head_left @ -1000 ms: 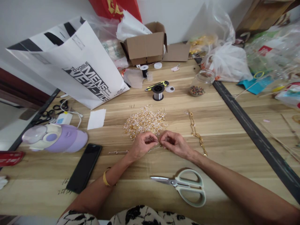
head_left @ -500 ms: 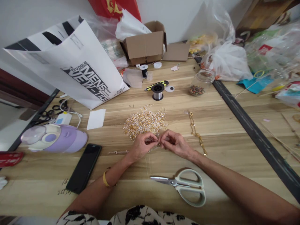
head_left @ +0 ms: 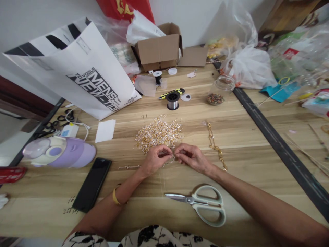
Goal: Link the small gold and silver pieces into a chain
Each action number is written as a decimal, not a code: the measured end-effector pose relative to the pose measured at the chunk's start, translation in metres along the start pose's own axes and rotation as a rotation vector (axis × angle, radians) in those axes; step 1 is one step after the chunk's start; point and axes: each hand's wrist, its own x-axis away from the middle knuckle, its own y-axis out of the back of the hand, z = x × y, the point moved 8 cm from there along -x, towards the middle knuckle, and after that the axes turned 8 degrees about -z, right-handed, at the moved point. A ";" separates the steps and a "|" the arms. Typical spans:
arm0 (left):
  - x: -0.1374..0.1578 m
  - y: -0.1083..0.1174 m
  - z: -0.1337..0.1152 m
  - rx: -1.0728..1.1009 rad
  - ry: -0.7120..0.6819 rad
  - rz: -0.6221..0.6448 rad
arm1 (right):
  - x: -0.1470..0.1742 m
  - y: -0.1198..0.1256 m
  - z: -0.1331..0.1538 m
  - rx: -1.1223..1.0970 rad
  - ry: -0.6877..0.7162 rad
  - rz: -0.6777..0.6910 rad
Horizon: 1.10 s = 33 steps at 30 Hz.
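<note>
My left hand (head_left: 155, 159) is pinched closed, thumb against forefinger, at the near edge of a heap of small gold and silver jewellery findings (head_left: 158, 133). A thin silver-coloured chain (head_left: 128, 167) runs along the table under this hand, and its other end rises to the fingertips. My right hand (head_left: 193, 158) is also pinched, its fingertips meeting the left ones near that chain end. Whatever tiny piece it grips is hidden. To its right lies a gold chain (head_left: 218, 149). Scissors (head_left: 191, 199) with pale handles lie below both hands, blades pointing left.
A black phone (head_left: 92, 185) and a purple bottle (head_left: 74, 152) lie to the left, near a large white paper bag (head_left: 84, 72). Behind the heap are a wire spool (head_left: 172, 102), a yellow cutter knife (head_left: 164, 96) and a bead jar (head_left: 218, 92). A cardboard box (head_left: 159, 51) stands farther back.
Both hands stay in nearly the same place, fingertips still together. The right fingers have shifted very slightly and look a little more closed. Nothing else has moved.
</note>
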 end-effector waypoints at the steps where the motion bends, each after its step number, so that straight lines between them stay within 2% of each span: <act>1: 0.000 0.000 0.000 0.003 0.004 0.001 | 0.000 0.001 0.001 0.020 0.016 -0.010; 10: -0.002 0.002 0.004 0.046 0.032 0.004 | 0.001 0.004 0.007 0.177 0.121 -0.053; 20: -0.003 0.004 0.006 0.091 0.067 0.006 | 0.003 0.002 0.023 0.326 0.261 -0.043; 27: -0.004 0.004 0.011 0.173 0.131 -0.004 | 0.004 0.002 0.027 0.369 0.326 -0.050; 33: -0.004 0.004 0.009 0.172 0.139 0.005 | 0.004 0.000 0.025 0.358 0.325 -0.026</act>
